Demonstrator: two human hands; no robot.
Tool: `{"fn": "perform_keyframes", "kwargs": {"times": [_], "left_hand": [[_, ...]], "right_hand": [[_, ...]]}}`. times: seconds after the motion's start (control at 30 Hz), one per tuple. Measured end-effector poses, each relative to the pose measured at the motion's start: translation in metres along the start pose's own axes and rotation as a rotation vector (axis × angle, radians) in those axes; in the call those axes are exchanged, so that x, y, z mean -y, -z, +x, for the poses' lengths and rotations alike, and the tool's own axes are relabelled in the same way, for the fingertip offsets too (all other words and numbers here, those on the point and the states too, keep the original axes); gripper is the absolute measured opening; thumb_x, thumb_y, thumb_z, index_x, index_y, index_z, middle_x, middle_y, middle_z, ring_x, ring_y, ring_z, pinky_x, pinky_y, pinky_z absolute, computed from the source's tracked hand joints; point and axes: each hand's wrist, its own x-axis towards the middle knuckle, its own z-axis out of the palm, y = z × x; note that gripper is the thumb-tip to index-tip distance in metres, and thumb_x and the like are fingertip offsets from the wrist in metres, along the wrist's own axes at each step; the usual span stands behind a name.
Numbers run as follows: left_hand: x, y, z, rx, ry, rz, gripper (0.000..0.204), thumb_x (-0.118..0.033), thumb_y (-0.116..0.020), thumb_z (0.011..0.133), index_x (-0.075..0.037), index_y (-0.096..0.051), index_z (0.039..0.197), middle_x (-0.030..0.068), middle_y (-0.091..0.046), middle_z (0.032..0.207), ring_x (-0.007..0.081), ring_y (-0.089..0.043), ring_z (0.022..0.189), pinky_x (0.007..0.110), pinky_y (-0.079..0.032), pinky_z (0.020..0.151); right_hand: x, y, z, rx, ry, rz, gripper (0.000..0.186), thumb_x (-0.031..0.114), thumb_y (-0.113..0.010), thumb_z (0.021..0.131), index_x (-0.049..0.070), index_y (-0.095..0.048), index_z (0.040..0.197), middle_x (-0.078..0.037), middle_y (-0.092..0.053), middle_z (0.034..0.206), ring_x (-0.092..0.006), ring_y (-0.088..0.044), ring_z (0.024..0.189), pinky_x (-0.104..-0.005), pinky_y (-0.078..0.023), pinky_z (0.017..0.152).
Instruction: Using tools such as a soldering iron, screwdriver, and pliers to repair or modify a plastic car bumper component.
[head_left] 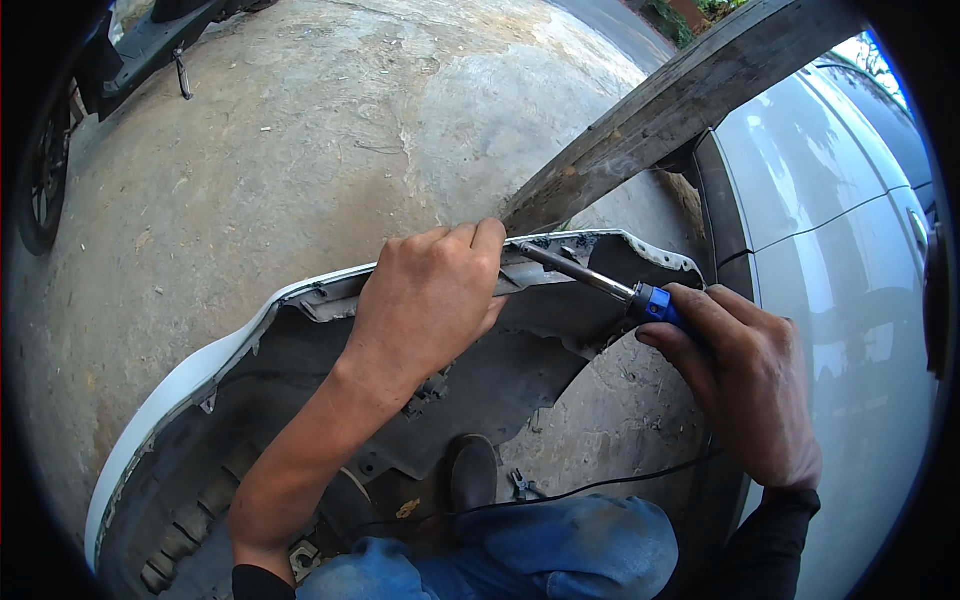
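A car bumper (185,385), white outside and dark grey inside, stands on edge in front of me, its inner side toward me. My left hand (430,290) is closed over its upper edge, fingers wrapped round the rim. In my right hand (755,375) is a soldering iron (590,274) with a blue handle and a metal shaft, pinched between thumb and fingers. Its tip touches or nearly touches the bumper's edge just right of my left hand. Dark, rough marks show along the edge there.
A wooden post (660,115) slants up behind the bumper. To the right is a silver-white car (810,220). A black cord (610,483) crosses above my knees, with pliers (521,486) on the floor near my shoe (473,475). A motorcycle wheel (45,185) is at far left.
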Motion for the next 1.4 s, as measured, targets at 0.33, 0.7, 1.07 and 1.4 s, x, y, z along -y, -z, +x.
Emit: {"fn": "perform_keyframes", "kwargs": {"times": [0.33, 0.7, 1.07, 1.4], "left_hand": [[0.0001, 0.0004, 0.0003, -0.005, 0.000, -0.001, 0.041, -0.017, -0.093, 0.075, -0.003, -0.064, 0.100, 0.0169, -0.074, 0.090, 0.0366, -0.077, 0.089, 0.045, -0.061, 0.078], [0.0006, 0.0008, 0.0006, 0.009, 0.007, 0.008, 0.041, -0.017, -0.092, 0.075, -0.003, -0.064, 0.101, 0.0173, -0.074, 0.090, 0.0378, -0.077, 0.089, 0.046, -0.061, 0.078], [-0.0004, 0.0028, -0.0013, 0.002, 0.031, 0.001, 0.042, -0.016, -0.092, 0.074, -0.003, -0.064, 0.102, 0.0175, -0.074, 0.089, 0.0383, -0.076, 0.090, 0.047, -0.061, 0.078], [0.0002, 0.0007, 0.0009, 0.024, 0.045, 0.000, 0.041, -0.016, -0.093, 0.075, -0.002, -0.065, 0.102, 0.0180, -0.074, 0.088, 0.0382, -0.076, 0.090, 0.047, -0.061, 0.078]], "right_hand": [[0.0010, 0.0040, -0.0001, 0.019, -0.035, 0.000, 0.031, 0.028, -0.079, 0.097, 0.001, -0.075, 0.112, -0.015, -0.071, 0.088, -0.0357, -0.072, 0.071, -0.0450, -0.056, 0.062], [-0.0011, -0.0008, 0.0011, -0.010, -0.016, 0.014, 0.030, 0.027, -0.079, 0.097, 0.001, -0.076, 0.111, -0.015, -0.071, 0.087, -0.0359, -0.072, 0.072, -0.0450, -0.056, 0.063], [-0.0022, -0.0019, 0.0016, -0.034, 0.023, 0.000, 0.031, 0.028, -0.080, 0.097, 0.001, -0.076, 0.113, -0.016, -0.072, 0.088, -0.0351, -0.072, 0.070, -0.0440, -0.056, 0.062], [-0.0040, 0.0008, 0.0004, 0.002, -0.003, -0.005, 0.032, 0.029, -0.081, 0.096, 0.002, -0.077, 0.112, -0.014, -0.071, 0.086, -0.0330, -0.071, 0.068, -0.0440, -0.055, 0.060]]}}
